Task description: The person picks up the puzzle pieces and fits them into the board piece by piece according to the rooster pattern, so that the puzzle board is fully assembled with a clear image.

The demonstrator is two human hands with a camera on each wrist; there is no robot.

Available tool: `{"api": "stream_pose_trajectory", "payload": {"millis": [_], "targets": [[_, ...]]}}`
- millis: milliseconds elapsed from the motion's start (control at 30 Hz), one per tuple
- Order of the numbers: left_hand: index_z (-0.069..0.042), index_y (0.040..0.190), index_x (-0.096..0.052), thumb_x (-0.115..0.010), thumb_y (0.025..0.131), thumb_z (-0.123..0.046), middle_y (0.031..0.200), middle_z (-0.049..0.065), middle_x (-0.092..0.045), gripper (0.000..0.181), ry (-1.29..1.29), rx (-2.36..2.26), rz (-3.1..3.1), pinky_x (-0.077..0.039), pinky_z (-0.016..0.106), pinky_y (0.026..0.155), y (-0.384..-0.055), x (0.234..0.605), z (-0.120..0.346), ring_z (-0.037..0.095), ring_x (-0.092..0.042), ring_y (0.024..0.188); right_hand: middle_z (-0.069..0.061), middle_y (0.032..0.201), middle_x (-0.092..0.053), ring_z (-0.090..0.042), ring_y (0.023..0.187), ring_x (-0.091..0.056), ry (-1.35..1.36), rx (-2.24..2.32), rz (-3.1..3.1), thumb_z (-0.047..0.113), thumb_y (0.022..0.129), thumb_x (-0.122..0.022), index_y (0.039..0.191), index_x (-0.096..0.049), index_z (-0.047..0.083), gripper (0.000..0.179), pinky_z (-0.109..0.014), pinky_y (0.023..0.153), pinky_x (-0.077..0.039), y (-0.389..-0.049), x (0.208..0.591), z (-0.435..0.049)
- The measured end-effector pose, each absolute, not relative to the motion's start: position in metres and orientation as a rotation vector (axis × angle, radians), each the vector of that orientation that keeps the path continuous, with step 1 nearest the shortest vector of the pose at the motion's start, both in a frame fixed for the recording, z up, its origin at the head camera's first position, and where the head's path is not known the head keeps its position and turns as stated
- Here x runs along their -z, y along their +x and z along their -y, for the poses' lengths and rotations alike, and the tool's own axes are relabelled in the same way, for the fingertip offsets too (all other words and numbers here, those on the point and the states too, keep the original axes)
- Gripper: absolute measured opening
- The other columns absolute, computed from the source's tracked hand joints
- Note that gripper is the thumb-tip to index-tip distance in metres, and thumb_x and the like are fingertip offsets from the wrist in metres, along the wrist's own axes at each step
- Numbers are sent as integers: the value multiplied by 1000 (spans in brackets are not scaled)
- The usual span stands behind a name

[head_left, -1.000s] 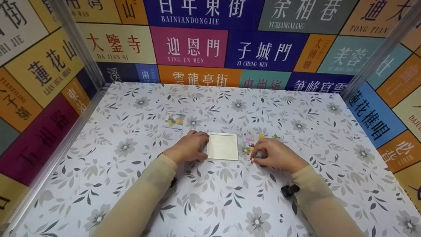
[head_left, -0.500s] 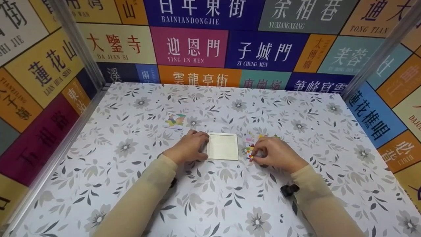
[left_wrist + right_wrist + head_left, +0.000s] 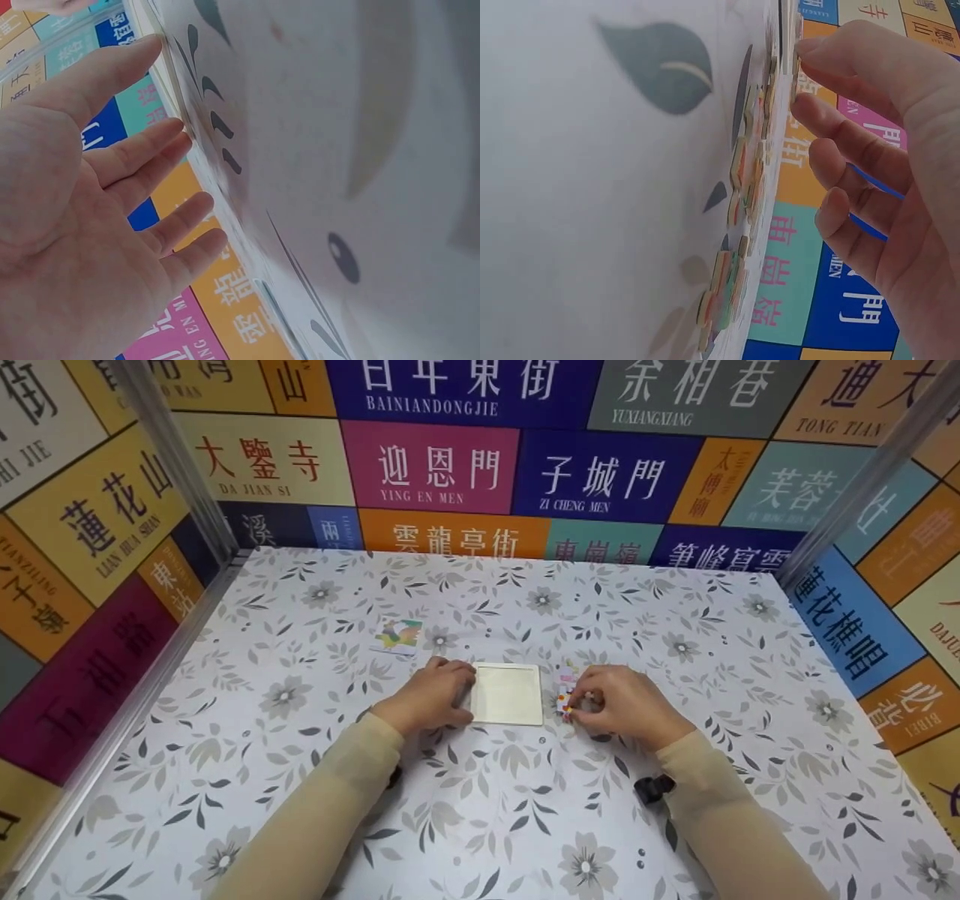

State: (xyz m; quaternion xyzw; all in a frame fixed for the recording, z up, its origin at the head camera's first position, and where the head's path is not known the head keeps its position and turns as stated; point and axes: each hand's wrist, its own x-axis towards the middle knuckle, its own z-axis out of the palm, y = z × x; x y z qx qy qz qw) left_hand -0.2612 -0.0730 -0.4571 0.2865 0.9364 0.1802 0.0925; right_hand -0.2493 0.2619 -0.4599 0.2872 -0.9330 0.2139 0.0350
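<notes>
A shallow cream tray lies flat on the table. At its left edge rests my left hand, thumb near the front corner and fingers toward the back. The left wrist view shows those fingers spread and only slightly bent. Just right of the tray, my right hand pinches a small colourful jigsaw piece between thumb and forefinger. Several more jigsaw pieces lie on the table beside that hand, mostly hidden by it in the head view.
A small picture card with a colourful print lies behind and left of the tray. The flower-patterned tabletop runs back to a wall of coloured signs, with more sign panels on both sides.
My right hand has moved slightly left and away from me with the jigsaw piece, closer to the tray, covering more of the loose pieces. My left hand and the tray stay put.
</notes>
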Motion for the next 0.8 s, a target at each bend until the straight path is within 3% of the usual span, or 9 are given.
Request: {"api": "stream_pose_trajectory", "payload": {"millis": [167, 433, 800], "targets": [[-3, 137, -62, -81, 86, -28, 151, 10, -55, 59, 836, -533, -2783, -40, 53, 114, -260, 457, 71, 41, -44, 140, 12, 90, -71, -14, 72, -62, 884, -655, 2862, 29, 82, -87, 83, -80, 30, 6, -27, 64, -47, -251, 460, -257], [-3, 136, -63, -80, 87, -29, 150, 10, -56, 58, 846, -487, -2791, -40, 52, 114, -262, 456, 69, 41, -45, 139, 12, 94, -72, -15, 86, -67, 898, -644, 2876, 27, 82, -87, 87, -82, 26, 6, -36, 79, -54, -257, 458, -251], [-3, 134, -64, -80, 88, -30, 151, 9, -55, 56, 823, -423, -2798, -43, 53, 112, -261, 453, 68, 41, -45, 139, 8, 94, -73, -15, 80, -66, 932, -569, 2895, 30, 87, -82, 91, -83, 24, 8, -31, 70, -52, -267, 453, -233]]}}
